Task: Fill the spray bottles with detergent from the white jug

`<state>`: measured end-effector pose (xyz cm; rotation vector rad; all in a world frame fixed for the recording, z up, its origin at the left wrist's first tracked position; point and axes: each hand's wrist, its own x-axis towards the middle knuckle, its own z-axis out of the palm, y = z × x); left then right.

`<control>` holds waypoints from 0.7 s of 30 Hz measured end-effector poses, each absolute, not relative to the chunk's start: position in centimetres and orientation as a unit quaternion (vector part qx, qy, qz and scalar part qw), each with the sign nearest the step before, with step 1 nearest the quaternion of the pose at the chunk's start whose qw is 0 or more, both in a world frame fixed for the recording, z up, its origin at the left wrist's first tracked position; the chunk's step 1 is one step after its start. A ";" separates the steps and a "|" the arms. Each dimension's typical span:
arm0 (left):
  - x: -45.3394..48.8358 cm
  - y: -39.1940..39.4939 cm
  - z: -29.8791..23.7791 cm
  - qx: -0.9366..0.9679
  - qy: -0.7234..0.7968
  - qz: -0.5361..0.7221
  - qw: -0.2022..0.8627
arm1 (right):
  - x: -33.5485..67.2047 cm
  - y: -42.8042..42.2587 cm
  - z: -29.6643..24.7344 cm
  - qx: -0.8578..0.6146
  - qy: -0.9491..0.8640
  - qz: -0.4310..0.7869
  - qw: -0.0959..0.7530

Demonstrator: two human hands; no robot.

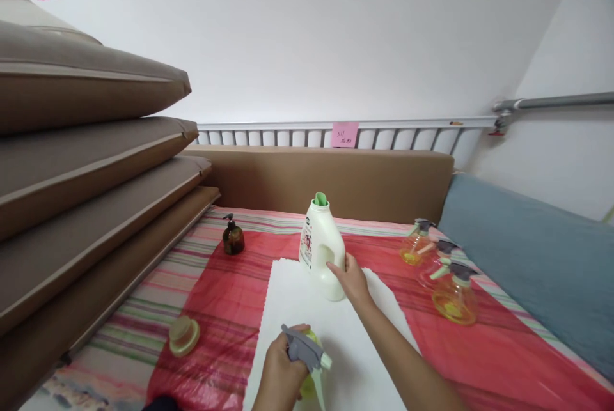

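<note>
A white detergent bottle [320, 250] with a green cap stands upright on a white cloth [345, 334]. My right hand [354, 280] rests against the bottle's lower right side, fingers curled on it. Close to the camera, my left hand [281, 372] is wrapped round a yellow-green spray bottle [311, 360] with a grey trigger head, held over the near part of the cloth.
A red plastic sheet [230, 309] covers a striped bed cover. On it are a small brown pump bottle [233, 237], a round lidded jar [183, 335] and three orange spray bottles [453, 293] at the right. Stacked brown cushions [86, 162] fill the left; a blue cushion [527, 251] lies right.
</note>
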<state>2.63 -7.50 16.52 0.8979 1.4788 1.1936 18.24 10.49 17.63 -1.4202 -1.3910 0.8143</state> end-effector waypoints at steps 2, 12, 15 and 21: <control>2.7 -7.4 15.8 0.375 0.606 0.506 0.486 | 17.7 11.3 18.0 -0.595 -0.569 0.334 0.459; 2.1 -7.4 14.8 0.402 0.576 0.514 0.492 | 18.0 9.2 23.0 -0.588 -0.582 0.301 0.475; 2.1 -8.1 15.5 0.391 0.585 0.508 0.497 | 20.9 6.3 26.1 -0.582 -0.616 0.281 0.451; 1.9 -9.0 16.5 0.402 0.540 0.543 0.502 | 27.5 -0.9 31.7 -0.602 -0.685 0.239 0.335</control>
